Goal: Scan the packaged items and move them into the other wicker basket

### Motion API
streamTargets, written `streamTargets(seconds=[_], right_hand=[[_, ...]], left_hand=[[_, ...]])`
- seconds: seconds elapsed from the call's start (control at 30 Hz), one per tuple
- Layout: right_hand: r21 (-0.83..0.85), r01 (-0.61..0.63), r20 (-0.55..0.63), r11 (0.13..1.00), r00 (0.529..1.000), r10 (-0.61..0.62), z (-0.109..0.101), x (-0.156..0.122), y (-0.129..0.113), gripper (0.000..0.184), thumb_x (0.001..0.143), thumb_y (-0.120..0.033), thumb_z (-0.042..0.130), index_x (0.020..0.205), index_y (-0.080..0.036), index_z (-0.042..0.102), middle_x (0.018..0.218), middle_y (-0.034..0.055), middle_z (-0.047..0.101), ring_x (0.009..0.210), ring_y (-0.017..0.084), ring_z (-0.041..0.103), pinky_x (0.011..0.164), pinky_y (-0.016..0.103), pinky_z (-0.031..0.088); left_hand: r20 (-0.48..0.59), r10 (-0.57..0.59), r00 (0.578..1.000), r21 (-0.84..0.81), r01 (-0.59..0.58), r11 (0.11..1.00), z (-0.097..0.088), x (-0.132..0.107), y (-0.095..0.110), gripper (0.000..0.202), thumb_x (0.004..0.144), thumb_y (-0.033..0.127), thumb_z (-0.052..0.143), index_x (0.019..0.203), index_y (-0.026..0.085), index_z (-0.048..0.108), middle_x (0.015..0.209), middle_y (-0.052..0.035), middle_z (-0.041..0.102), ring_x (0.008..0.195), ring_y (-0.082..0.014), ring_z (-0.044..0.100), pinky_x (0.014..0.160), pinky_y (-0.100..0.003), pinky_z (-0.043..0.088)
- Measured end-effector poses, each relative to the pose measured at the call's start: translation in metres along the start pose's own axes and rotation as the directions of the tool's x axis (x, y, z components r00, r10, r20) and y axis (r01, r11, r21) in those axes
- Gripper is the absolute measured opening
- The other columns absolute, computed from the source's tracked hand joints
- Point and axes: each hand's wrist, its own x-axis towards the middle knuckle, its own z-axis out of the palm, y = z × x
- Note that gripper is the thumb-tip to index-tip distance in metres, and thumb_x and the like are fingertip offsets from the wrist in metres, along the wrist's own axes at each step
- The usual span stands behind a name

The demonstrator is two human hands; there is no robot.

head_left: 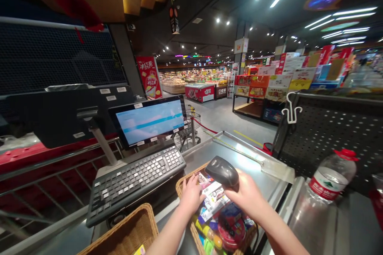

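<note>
A black scanner (222, 170) sits in the right hand (247, 189), whose grip is closed around its handle, over the upper part of a full wicker basket (179, 186). Just below it, a white box (214, 197) lies tilted on top of the packets in the basket. The left hand (190, 196) is at the box's left side, fingers a little spread; I cannot tell whether its grip holds anything. Nearer the front of the basket are a round pink tub (231, 232) and a small yellow bottle (213, 236).

To the left, a second wicker basket (127, 227) has a bit of something yellow in it. Beyond it are a black keyboard (137, 181) and a lit screen (151, 122). The metal bench (247, 163) runs on past the full basket. At the right, a clear water bottle (333, 173) with a red cap stands near a black panel (317, 127) full of holes, where a white hook (291, 109) hangs.
</note>
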Motion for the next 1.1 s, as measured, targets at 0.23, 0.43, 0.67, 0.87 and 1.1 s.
streamTargets(seconds=[0.23, 0.43, 0.67, 0.87, 1.1], right_hand=[[0.032, -0.044, 0.030, 0.999, 0.999, 0.043, 0.007, -0.005, 0.008, 0.018, 0.068, -0.010, 0.050, 0.081, -0.018, 0.060, 0.085, 0.0029, 0.065, 0.080, 0.021, 0.061, 0.075, 0.032, 0.048], [-0.018, -0.073, 0.050, 0.997, 0.996, 0.073, 0.023, -0.014, 0.012, 0.024, 0.065, -0.009, 0.052, 0.085, -0.019, 0.062, 0.088, 0.0046, 0.066, 0.084, 0.023, 0.061, 0.079, 0.035, 0.049], [-0.028, -0.028, 0.073, 0.999, 0.997, 0.030, 0.036, -0.011, -0.005, 0.029, 0.065, -0.008, 0.052, 0.089, -0.019, 0.064, 0.093, 0.0053, 0.068, 0.091, 0.023, 0.061, 0.084, 0.035, 0.046], [0.009, 0.022, 0.109, 1.000, 0.994, -0.023, 0.053, 0.002, -0.020, 0.032, 0.066, -0.012, 0.055, 0.095, -0.018, 0.067, 0.102, 0.0083, 0.070, 0.100, 0.026, 0.061, 0.090, 0.037, 0.045], [0.069, 0.143, 0.095, 0.987, 0.984, -0.149, 0.075, 0.004, -0.040, 0.042, 0.065, -0.012, 0.056, 0.106, -0.017, 0.066, 0.110, 0.0094, 0.068, 0.107, 0.028, 0.059, 0.095, 0.038, 0.044]], left_hand=[[-0.102, -0.044, 0.994, -0.057, 0.039, 0.998, -0.004, -0.006, 0.003, 0.014, 0.084, 0.018, 0.056, 0.081, 0.020, 0.070, 0.138, -0.0093, 0.059, 0.138, -0.0313, 0.041, 0.115, -0.062, 0.020], [-0.152, -0.126, 0.980, -0.133, 0.106, 0.985, -0.034, -0.014, -0.005, 0.024, 0.087, 0.015, 0.048, 0.080, 0.021, 0.069, 0.137, -0.0065, 0.060, 0.138, -0.0293, 0.041, 0.111, -0.065, 0.026], [-0.300, -0.120, 0.946, -0.193, 0.063, 0.979, -0.092, -0.025, -0.024, 0.025, 0.091, 0.022, 0.046, 0.076, 0.021, 0.066, 0.140, -0.0062, 0.058, 0.143, -0.0317, 0.034, 0.114, -0.065, 0.021], [-0.488, -0.060, 0.870, -0.180, -0.033, 0.983, -0.125, -0.040, -0.042, 0.026, 0.094, 0.025, 0.044, 0.080, 0.021, 0.066, 0.137, -0.0078, 0.059, 0.141, -0.0320, 0.035, 0.112, -0.064, 0.026], [-0.630, -0.067, 0.774, -0.201, -0.079, 0.976, -0.143, -0.069, -0.061, 0.026, 0.095, 0.028, 0.043, 0.085, 0.022, 0.066, 0.136, -0.0089, 0.058, 0.139, -0.0299, 0.037, 0.112, -0.060, 0.031]])
